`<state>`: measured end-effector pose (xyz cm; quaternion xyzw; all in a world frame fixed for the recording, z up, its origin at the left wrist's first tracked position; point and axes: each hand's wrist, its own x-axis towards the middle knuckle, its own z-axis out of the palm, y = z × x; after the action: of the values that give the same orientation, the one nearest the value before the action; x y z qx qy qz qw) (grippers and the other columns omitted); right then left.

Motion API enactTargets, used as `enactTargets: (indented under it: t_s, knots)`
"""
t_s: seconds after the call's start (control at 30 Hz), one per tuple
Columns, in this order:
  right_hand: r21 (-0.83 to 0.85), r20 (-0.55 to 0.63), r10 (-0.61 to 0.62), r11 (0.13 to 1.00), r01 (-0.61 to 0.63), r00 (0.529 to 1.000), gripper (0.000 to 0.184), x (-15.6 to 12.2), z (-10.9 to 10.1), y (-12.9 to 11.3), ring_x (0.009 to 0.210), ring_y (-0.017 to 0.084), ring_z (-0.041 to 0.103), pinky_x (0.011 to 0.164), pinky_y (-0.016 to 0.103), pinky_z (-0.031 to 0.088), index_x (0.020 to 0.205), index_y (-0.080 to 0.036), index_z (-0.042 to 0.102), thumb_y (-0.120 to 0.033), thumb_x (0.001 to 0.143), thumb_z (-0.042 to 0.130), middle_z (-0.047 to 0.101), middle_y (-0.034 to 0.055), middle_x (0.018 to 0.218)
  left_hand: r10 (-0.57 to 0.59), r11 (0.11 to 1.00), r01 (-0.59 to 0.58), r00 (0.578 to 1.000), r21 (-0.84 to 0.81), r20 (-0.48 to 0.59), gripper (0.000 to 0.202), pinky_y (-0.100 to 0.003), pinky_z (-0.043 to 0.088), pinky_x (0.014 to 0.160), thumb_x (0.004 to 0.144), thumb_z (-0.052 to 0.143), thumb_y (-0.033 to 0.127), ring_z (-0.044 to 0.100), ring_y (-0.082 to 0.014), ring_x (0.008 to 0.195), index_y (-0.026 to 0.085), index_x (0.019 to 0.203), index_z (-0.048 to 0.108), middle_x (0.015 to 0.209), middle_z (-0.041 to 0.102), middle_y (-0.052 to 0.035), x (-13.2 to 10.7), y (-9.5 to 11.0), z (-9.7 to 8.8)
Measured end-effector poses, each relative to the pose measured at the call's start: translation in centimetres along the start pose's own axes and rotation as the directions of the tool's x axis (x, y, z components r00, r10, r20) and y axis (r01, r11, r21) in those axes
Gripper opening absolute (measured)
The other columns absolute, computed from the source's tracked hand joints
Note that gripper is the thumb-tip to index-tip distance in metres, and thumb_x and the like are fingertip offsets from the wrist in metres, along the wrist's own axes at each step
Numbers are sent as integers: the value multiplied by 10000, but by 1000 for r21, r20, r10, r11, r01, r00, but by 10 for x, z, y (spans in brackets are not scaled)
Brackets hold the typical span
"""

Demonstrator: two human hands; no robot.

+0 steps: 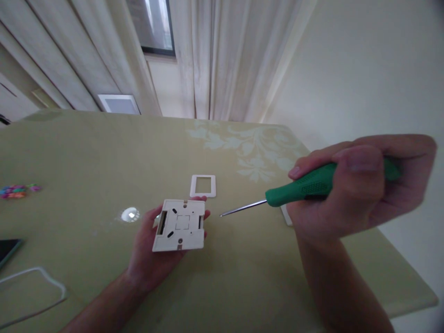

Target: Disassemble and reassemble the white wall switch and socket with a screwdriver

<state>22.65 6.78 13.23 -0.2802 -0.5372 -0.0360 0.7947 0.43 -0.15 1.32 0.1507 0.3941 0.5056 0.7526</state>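
Clearly, a pale green tabletop [104,152] is spreading out below me, a white leafy pattern [255,145] showing toward its far right. Beyond the far edge, long cream curtains [236,55] are hanging beside a dark-framed window [154,25], and a plain off-white wall [374,69] is rising on the right.

My left hand [147,249] is holding up a square white plastic casing [190,233], its fingers running underneath, some tips poking past the right edge; how spread they are beneath it, I cannot tell. My right hand [360,189] is curling its fingers tightly round a green-handled metal screwdriver [298,187], whose tip is pointing toward the casing without touching it.

Just beyond the casing, a thin white plastic frame [212,186] is lying flat. To the left, green surface is stretching between my left hand and a multicoloured cluster [15,191], a bent white cable [52,281] and a dark flat device [7,249] that the view is cutting off. Rightward, the table's edge is slanting behind my right hand to a near corner.
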Motion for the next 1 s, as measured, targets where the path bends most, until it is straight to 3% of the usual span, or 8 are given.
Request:
enactTargets:
  t_s: [0.17,0.27,0.43,0.6,0.8,1.0]
  knots:
    - [-37,16,22,999,-21,1000,174,-1,0,-2,421,139,598,365,322,279,753,-246,621,-262,921,666,443,-65,607,-8,998,7,1000,59,14,640,-396,639,841,963,485,635,734,-332,1189,175,1284,792,1442,725,-141,0,1,2]
    - [-30,23,30,999,-30,999,163,-1,-1,-3,435,138,604,370,314,282,766,-247,629,-258,926,657,464,-61,620,-14,1000,14,1000,15,-2,626,-396,631,848,972,478,627,730,-319,1176,186,1279,799,1460,714,-124,2,-1,2]
    - [-40,26,46,998,-45,999,188,-1,-2,-2,446,135,618,380,281,299,766,-240,622,-274,938,690,475,-67,588,-83,996,84,996,-32,23,622,-407,620,856,947,533,623,740,-326,1111,151,1236,816,1319,775,-165,2,-3,0]
    - [3,-22,-33,999,33,999,192,-1,1,3,415,105,591,376,249,278,758,-223,607,-241,935,680,462,-78,555,-52,994,57,997,-95,58,551,-397,608,896,974,587,554,704,-336,1207,152,1289,795,1415,738,-148,0,-3,-2]
    - [-23,13,-25,999,25,1000,188,-1,-1,2,440,115,610,391,242,306,769,-226,613,-236,944,680,468,-73,564,-78,991,84,995,-102,57,627,-394,604,905,946,621,582,716,-344,1182,119,1342,771,1374,761,-164,0,-2,-4]
    - [7,20,9,1000,-9,1000,188,-1,-1,1,437,108,617,387,238,310,777,-217,625,-244,948,697,542,-69,559,-76,987,85,995,-139,68,640,-387,594,922,987,573,568,708,-319,1219,157,1463,689,1453,721,-145,0,-2,-4]
